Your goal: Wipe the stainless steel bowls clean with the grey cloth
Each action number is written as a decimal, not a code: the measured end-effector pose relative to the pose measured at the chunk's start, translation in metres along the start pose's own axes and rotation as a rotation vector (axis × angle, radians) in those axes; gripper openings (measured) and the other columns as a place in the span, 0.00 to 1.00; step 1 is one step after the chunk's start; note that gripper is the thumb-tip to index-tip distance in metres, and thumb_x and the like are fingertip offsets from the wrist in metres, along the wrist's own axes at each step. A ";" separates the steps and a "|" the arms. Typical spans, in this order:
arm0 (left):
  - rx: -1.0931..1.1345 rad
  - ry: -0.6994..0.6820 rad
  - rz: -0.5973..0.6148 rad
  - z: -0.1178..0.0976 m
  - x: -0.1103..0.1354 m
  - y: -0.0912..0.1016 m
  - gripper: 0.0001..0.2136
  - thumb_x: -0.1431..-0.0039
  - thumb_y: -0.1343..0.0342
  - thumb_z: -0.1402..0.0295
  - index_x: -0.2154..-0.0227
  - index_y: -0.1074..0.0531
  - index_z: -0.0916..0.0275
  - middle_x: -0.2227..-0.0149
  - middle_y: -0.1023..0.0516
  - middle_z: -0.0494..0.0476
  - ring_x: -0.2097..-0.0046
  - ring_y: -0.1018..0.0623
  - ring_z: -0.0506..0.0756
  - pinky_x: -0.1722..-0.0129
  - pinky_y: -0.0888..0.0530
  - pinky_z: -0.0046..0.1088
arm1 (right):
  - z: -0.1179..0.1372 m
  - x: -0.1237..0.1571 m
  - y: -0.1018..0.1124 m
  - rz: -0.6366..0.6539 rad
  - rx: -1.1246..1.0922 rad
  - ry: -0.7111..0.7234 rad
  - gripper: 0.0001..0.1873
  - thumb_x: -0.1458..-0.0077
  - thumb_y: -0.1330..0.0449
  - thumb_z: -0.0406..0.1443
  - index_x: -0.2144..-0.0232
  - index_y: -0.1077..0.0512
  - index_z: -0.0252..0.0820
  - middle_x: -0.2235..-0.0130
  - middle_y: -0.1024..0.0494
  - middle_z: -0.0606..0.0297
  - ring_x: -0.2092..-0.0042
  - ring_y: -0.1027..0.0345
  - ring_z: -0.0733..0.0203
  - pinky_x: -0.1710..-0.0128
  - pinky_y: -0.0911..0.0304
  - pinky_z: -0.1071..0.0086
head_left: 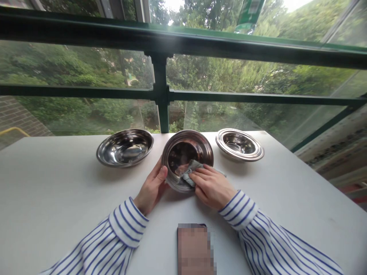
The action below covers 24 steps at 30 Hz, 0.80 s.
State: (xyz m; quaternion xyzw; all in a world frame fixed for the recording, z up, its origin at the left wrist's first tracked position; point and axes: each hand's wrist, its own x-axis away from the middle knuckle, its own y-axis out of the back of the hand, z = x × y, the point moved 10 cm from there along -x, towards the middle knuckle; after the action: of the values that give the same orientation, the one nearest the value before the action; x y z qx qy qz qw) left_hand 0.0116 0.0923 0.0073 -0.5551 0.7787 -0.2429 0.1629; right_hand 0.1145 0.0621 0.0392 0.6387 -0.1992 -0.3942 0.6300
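Observation:
Tilted toward me at the middle of the table is a shiny metal bowl [205, 147]. My left hand [151, 187] grips its left rim, thumb on the near side and fingers hidden behind. With my right hand [212, 185] I press a crumpled grey-green cloth [187, 177] against the lower right of the bowl's inside. The fingers lie over the cloth and cover part of it. A second metal bowl [126, 149] stands to the left, and a metal bowl with a wide rim [240, 145] sits to the right; neither hand touches these.
The white table [69, 202] reaches back to a dark green window frame [162, 91] with glass panes. A phone-shaped object [195, 248], blurred by pixelation, lies near the front edge between my forearms. Trees show outside.

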 end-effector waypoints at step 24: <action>0.019 0.019 -0.070 0.000 0.001 0.006 0.23 0.41 0.49 0.61 0.43 0.39 0.56 0.50 0.26 0.57 0.48 0.29 0.60 0.49 0.32 0.38 | 0.013 0.002 0.002 -0.039 -0.089 0.046 0.20 0.45 0.52 0.34 0.50 0.34 0.35 0.53 0.26 0.54 0.50 0.34 0.54 0.43 0.49 0.52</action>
State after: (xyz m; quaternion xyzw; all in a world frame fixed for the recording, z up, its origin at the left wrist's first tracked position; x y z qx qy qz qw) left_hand 0.0067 0.0929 0.0036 -0.5781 0.7579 -0.2613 0.1521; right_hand 0.1061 0.0521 0.0426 0.6229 -0.1545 -0.4002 0.6542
